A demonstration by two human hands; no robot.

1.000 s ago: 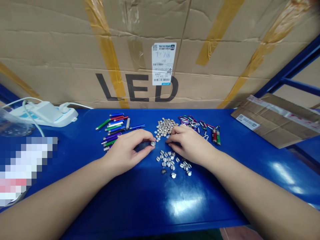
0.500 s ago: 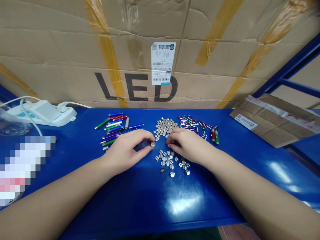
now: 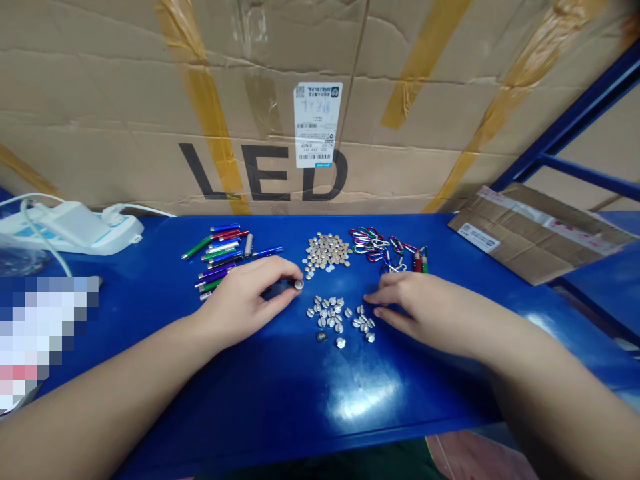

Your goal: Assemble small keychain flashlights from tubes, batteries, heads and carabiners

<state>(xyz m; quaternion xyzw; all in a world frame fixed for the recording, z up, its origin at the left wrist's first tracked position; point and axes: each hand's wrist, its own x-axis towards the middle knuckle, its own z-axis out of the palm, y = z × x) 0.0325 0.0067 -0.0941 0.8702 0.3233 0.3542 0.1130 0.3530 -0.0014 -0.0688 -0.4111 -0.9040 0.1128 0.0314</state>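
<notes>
- Left hand: located left of centre. The thumb and forefinger are closed on a small cylindrical piece, gripped at the fingertips with its round metallic end visible. The rest of the piece is hidden by the hand.
- Right hand: located right of centre. The thumb and forefinger are slightly parted, with nothing visible between them. The fingertips are just beside the right edge of the slotted caps; whether they touch a cap cannot be told.
- Slotted caps: silver, loosely scattered on the blue table between the hands. One dark piece lies at the near left edge of this group.
- Button-shaped discs: heaped on the far side of the slotted caps, with a few lying apart at the near left of the heap.
- Coloured tubes: blue, green, red and purple, lying at far left, partly behind the left hand. A grey cylinder is beside them.
- Carabiners: grouped to the right of the discs. A red tube and a green tube lie side by side at the right of this group.
- Surroundings: a white power strip at far left, a cardboard box at far right, and a large carton marked "LED" behind the table.
</notes>
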